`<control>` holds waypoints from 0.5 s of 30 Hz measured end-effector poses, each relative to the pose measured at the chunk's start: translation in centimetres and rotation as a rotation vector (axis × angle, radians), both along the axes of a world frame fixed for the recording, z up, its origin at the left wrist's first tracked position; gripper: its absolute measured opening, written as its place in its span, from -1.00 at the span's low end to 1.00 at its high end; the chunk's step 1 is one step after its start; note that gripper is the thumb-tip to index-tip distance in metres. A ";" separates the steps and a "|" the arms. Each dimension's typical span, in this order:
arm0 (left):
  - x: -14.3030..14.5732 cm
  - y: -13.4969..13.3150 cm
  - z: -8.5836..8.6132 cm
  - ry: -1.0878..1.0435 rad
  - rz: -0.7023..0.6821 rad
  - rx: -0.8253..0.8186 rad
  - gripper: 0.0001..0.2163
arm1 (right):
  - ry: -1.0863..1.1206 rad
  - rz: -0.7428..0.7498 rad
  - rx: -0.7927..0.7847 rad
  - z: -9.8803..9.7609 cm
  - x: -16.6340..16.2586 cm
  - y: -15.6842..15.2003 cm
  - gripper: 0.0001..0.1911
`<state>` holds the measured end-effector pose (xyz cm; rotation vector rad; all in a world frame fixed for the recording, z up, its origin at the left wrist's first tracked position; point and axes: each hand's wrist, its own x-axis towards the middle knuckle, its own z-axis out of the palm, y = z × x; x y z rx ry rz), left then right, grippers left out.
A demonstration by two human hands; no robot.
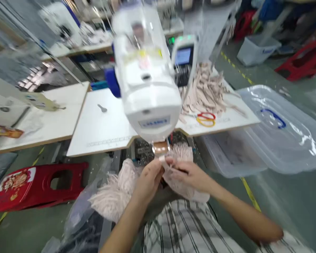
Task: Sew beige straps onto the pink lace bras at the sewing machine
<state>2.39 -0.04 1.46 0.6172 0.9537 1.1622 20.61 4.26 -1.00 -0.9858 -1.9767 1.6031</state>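
Head view, lower centre: left hand (147, 180) and right hand (193, 175) meet just below the white sewing machine (147, 80). Both sets of fingers (171, 163) are closed in a pinch on a pale pink fabric piece (177, 187), which runs between the fingertips and hangs under the right palm. Lower left of the hands: bundle of like pink pieces (116, 195). Desk (102, 130), centre right: heap of pink strips (205, 92), with red-and-yellow scissors (205, 119) beside it. Right: clear plastic bin (281, 133). Lower left, on the floor: red stool (39, 184).
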 end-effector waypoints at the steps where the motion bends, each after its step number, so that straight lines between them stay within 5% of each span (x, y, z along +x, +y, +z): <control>1: -0.7 0.0 0.8 -0.040 0.060 0.011 -0.65 | -0.052 0.042 0.122 -0.5 0.1 -0.2 -0.45; 7: -8.7 0.4 6.8 -0.265 0.458 0.044 -0.80 | -0.339 0.244 0.495 -3.0 1.8 0.8 -0.30; 11: -14.4 0.9 9.4 -0.324 0.734 0.074 -0.64 | -0.340 0.210 0.438 -2.2 3.3 1.2 -0.41; 15: -18.8 1.0 9.3 -0.298 0.856 0.181 -0.58 | -0.280 0.103 0.282 -2.9 4.5 0.8 -0.53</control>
